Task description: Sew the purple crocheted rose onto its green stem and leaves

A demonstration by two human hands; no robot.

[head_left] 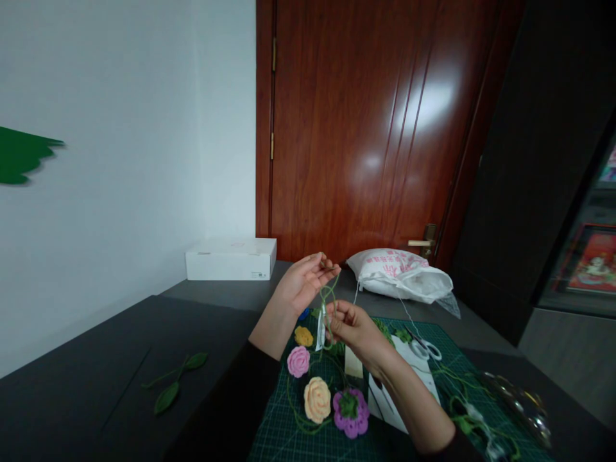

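Note:
My left hand [308,280] is raised over the mat, thumb and fingers pinched on a thin needle-like piece [330,267], too small to make out fully. Green yarn [323,292] hangs in loops from near its fingertips. Lower and to the right, my right hand [351,326] grips that yarn between thumb and fingers. A white paper strip [320,330] shows behind the loops. Below the hands lie crocheted flowers: a yellow one [303,335], a pink one [298,361], a peach one [317,400] and a purple one with a green centre [351,412].
A green cutting mat [269,427] covers part of the dark table. Scissors [423,348] lie on white paper [423,372] at right. A white sack [399,273] and a white box [231,260] stand behind. Green leaves [167,398] and a thin stem [126,388] lie left.

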